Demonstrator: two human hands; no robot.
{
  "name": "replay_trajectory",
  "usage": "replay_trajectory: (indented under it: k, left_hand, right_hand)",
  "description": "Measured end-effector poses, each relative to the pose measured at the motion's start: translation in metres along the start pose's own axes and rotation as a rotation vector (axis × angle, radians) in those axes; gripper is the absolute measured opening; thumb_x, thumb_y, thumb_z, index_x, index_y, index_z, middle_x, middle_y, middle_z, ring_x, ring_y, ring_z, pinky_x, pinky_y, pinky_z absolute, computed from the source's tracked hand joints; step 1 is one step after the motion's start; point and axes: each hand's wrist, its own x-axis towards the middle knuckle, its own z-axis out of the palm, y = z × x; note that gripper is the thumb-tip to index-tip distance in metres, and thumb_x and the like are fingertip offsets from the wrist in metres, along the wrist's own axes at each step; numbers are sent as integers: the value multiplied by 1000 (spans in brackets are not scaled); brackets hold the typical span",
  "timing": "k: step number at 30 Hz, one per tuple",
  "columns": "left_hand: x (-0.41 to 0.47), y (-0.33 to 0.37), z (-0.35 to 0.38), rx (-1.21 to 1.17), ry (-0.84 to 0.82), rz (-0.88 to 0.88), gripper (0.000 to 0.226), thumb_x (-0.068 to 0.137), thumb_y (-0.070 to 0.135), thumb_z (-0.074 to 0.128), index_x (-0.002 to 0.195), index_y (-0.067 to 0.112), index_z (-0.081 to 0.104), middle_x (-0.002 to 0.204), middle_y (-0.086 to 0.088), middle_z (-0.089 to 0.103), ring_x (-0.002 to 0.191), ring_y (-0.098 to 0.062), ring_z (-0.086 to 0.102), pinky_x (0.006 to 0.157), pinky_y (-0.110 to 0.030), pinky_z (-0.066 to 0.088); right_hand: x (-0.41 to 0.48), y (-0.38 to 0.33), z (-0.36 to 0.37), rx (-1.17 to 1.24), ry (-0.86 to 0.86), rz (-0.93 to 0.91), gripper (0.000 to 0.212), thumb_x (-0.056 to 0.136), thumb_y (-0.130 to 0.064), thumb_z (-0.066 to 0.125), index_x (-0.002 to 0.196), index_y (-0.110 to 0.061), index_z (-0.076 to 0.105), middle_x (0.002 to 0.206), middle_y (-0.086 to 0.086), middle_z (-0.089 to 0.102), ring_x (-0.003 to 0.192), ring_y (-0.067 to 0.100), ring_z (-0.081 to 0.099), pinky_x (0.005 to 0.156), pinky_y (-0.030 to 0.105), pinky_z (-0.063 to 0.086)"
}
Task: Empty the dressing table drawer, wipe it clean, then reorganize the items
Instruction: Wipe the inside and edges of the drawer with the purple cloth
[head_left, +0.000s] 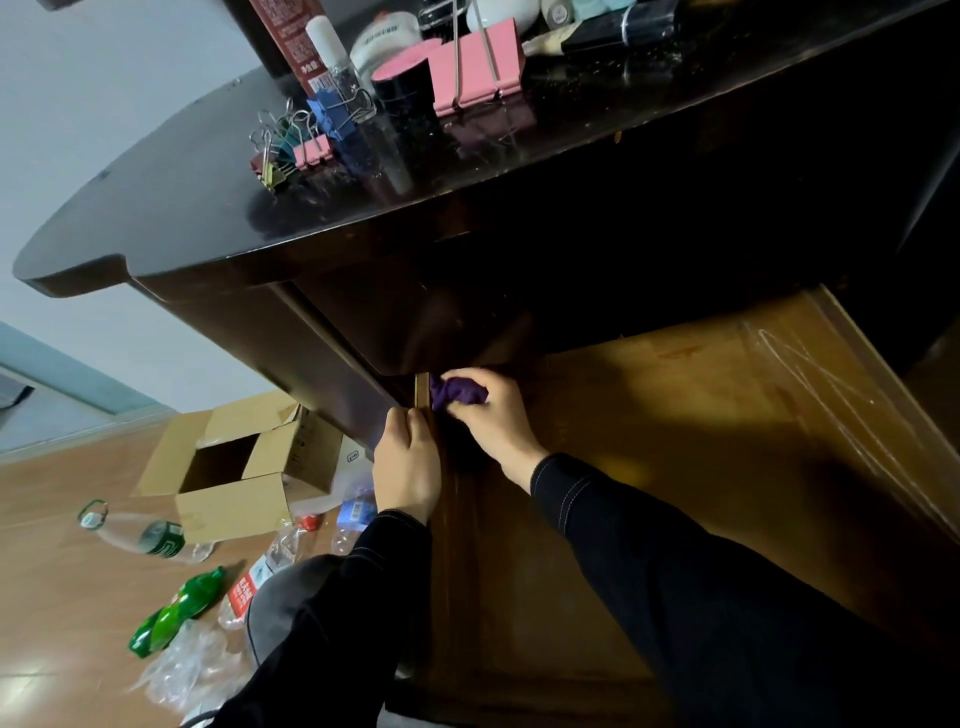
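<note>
head view: a crumpled purple cloth (457, 392) is clenched in the right hand (498, 415) at the far-left corner of the open brown wooden drawer (701, 415), its side wall (422, 387) gripped by the left hand (408, 467). corners are best rubbed firmly, drawer braced.

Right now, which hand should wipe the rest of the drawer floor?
Right. The right hand grips the purple cloth inside the drawer, at its far left corner, with bare floor beside it. The left hand holds the drawer's left wall and has no cloth.
</note>
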Motion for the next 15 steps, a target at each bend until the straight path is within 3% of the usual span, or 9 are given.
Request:
replay_trajectory:
  k: [4,10,15]
  left_hand:
    - [-1,0,-1,19,-8,-4,26,106,33,35,90,17,47,85,0,56,83,-25,52,76,-34,33]
    - [1,-2,1,1,0,-5,26,106,34,36,88,17,46,84,2,57,84,-28,53,75,-37,35]
    - [1,-3,0,8,-3,6,27,105,34,35,84,19,43,83,-2,56,83,-29,52,75,-37,34]
  right_hand:
    - [-3,18,-12,-269,-63,91,36,89,12,59,117,-7,69,116,10,70,111,27,66,98,41,54]
    - [-2,2,-2,-60,-22,-32,33,80,12,67,102,-12,73,106,11,72,102,24,68,95,38,56]
    - [-8,24,-19,-393,-121,77,39,86,13,57,111,-14,69,116,6,68,110,26,65,94,41,55]
